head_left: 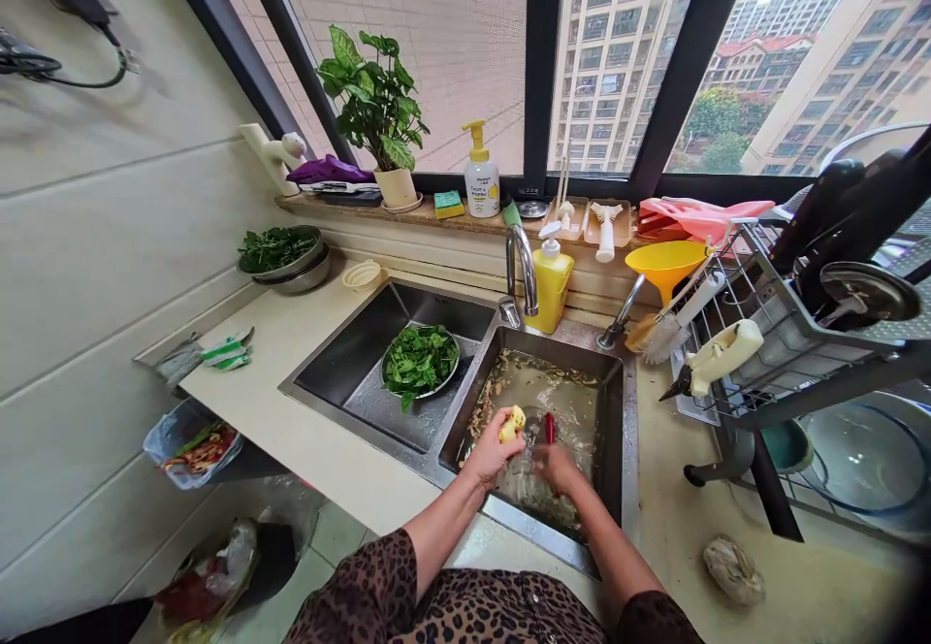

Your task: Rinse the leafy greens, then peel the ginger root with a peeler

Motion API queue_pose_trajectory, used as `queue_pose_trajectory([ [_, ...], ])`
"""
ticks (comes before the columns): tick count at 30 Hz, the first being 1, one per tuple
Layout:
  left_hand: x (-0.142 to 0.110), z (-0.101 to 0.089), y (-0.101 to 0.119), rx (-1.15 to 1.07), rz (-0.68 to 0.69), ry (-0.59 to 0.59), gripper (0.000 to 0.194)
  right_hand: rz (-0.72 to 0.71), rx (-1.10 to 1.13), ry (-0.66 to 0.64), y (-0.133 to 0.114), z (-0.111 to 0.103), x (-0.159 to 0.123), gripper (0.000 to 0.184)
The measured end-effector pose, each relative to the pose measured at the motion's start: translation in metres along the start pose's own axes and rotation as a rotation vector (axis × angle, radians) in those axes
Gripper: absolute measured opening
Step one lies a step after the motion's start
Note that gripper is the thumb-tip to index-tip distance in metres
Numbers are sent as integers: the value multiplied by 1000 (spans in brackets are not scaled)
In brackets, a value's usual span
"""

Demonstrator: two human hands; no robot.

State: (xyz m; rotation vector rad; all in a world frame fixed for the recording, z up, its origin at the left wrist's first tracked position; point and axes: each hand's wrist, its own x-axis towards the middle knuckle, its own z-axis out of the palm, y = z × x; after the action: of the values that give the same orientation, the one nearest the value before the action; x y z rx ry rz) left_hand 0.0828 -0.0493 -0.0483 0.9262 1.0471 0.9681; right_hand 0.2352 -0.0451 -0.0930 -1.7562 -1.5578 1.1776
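Over the right sink basin (611, 431), my left hand (493, 447) is closed around a pale yellow peeled potato (513, 422). Close beside it, my right hand (557, 465) grips a red-handled peeler (549, 427) that points up from the fist. Peelings and murky water cover the bottom of that basin. In the left basin (349, 358) sits a metal bowl of green leaves (420, 361). The tap (522, 266) rises between the two basins.
A second bowl of greens (280, 254) stands on the counter at left. Yellow soap bottle (551, 282), potted plant (378, 111) and pump bottle (481, 177) line the sill. A dish rack (786, 334) with a funnel (665, 264) fills the right. Rubbish bags (193, 445) lie on the floor at left.
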Motion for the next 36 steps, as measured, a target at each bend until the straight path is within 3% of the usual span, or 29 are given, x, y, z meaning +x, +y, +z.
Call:
queue_pose_trajectory([
  [2, -2, 3, 2, 74, 81, -27, 45, 22, 118, -62, -12, -8, -3, 21],
  [5, -5, 9, 6, 197, 168, -48, 41, 138, 541, -190, -34, -21, -11, 42],
  [8, -7, 14, 11, 308, 219, -83, 36, 223, 797, -214, -51, -29, -19, 44],
  [16, -12, 16, 22, 504, 344, -100, 30, 216, 782, -138, -73, -33, -26, 33],
  [22, -13, 18, 30, 539, 383, -128, 31, 156, 759, -67, -74, -30, -26, 22],
  [28, -12, 24, 26, 314, 253, -150, 37, 208, 810, -135, -70, -39, -31, 28],
  [36, -13, 27, 26, 411, 311, -100, 37, 127, 715, -125, -71, -42, -31, 35],
])
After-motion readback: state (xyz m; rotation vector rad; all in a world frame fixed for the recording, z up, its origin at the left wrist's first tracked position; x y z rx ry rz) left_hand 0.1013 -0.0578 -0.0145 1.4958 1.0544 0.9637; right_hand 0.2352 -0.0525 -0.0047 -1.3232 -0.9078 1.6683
